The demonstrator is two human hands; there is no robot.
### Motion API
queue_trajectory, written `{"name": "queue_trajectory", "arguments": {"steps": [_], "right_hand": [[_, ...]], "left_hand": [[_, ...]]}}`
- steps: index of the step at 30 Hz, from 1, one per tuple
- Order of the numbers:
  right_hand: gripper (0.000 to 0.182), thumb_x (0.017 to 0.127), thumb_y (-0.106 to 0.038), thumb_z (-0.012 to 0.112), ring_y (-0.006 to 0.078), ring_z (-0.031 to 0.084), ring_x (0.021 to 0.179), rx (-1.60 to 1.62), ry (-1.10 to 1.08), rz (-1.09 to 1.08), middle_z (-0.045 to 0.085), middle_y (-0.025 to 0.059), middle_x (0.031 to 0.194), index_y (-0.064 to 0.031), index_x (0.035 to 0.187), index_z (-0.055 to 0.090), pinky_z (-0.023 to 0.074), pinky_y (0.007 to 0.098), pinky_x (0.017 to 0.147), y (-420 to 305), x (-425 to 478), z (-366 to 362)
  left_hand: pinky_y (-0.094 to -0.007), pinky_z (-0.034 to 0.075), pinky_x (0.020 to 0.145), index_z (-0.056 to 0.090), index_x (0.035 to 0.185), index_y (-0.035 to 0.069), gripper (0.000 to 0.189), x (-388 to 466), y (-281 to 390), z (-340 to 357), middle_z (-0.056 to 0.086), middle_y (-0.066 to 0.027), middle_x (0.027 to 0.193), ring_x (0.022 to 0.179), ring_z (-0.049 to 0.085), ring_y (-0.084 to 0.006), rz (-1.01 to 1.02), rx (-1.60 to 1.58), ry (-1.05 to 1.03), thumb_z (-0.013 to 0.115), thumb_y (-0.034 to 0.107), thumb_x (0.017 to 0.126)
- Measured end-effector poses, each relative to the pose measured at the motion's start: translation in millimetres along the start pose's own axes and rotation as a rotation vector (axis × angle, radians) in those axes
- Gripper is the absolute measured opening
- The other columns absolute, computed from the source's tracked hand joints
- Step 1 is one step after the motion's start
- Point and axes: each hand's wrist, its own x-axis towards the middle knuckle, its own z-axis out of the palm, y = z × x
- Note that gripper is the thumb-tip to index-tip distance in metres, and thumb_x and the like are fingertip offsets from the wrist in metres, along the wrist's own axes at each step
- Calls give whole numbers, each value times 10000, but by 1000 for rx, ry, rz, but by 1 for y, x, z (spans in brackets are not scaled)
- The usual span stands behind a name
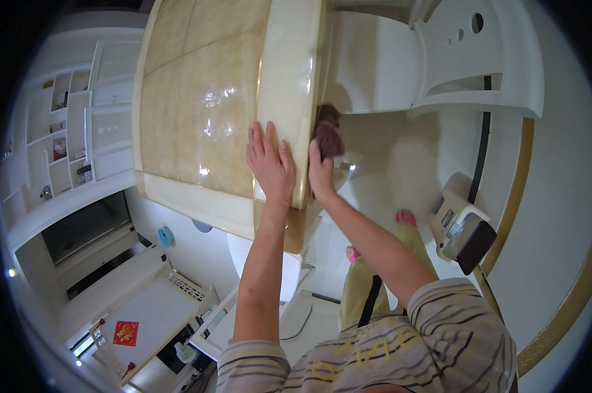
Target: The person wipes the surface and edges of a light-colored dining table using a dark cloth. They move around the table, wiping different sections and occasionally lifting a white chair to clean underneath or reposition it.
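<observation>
My left hand (pixel 271 164) lies flat on the glossy beige table (pixel 207 88), its fingers spread across the seam between the tan top and the paler border. Against the table's side edge, my right hand (pixel 323 169) grips a dark maroon cloth (pixel 329 135). Part of the cloth hangs below the edge, beside the seat of a white chair (pixel 374 64). The fingers of my right hand are partly hidden by the cloth and the table edge.
A bin-like white container with a dark lid (pixel 476 246) stands on the floor at the right. White shelving (pixel 35 118) lines the far left. Near my left arm are white chair parts (pixel 219 319). A small blue round object (pixel 165 237) is beyond the table.
</observation>
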Motion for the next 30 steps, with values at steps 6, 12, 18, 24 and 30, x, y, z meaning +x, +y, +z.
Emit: {"name": "queue_trajectory", "arguments": {"steps": [6, 12, 18, 24, 30], "right_hand": [[490, 1033, -320, 446, 240, 496, 1204, 91, -8, 333, 535, 145, 1329, 38, 1368, 443, 371, 324, 1050, -32, 68, 8], [569, 1001, -432, 495, 230, 548, 1161, 25, 23, 259, 600, 142, 1250, 21, 1345, 505, 415, 335, 1010, 4, 24, -34], [556, 1007, -463, 490, 191, 566, 1103, 158, 147, 303, 606, 110, 1196, 17, 1281, 549, 424, 320, 990, -49, 21, -43], [456, 950, -195, 578, 301, 554, 1132, -224, 69, -239, 566, 184, 1246, 8, 1342, 462, 412, 370, 994, -88, 129, 25], [425, 936, -199, 607, 274, 576, 1045, -324, 71, -343, 584, 165, 1168, 5, 1287, 480, 450, 377, 925, -70, 115, 9]], "left_hand": [[-501, 282, 1117, 479, 1406, 73, 435, -4, -6, 1, 400, -198, 1484, 1369, 357, -408, 13, 37, 8, 463, 209, 993], [-508, 273, 1118, 465, 1415, 71, 450, 3, 0, 0, 380, -206, 1498, 1376, 346, -409, 9, 33, -17, 474, 181, 978], [-518, 242, 1123, 448, 1427, 67, 481, -5, -2, 4, 356, -208, 1514, 1398, 311, -406, -23, 18, -31, 484, 167, 958], [-540, 195, 1149, 421, 1447, 81, 522, -5, 4, -2, 328, -197, 1534, 1424, 286, -381, -59, 26, -72, 487, 214, 947], [-529, 178, 1157, 415, 1443, 53, 530, 0, 6, -4, 314, -205, 1539, 1429, 269, -391, -45, -14, -105, 487, 176, 933]]}}
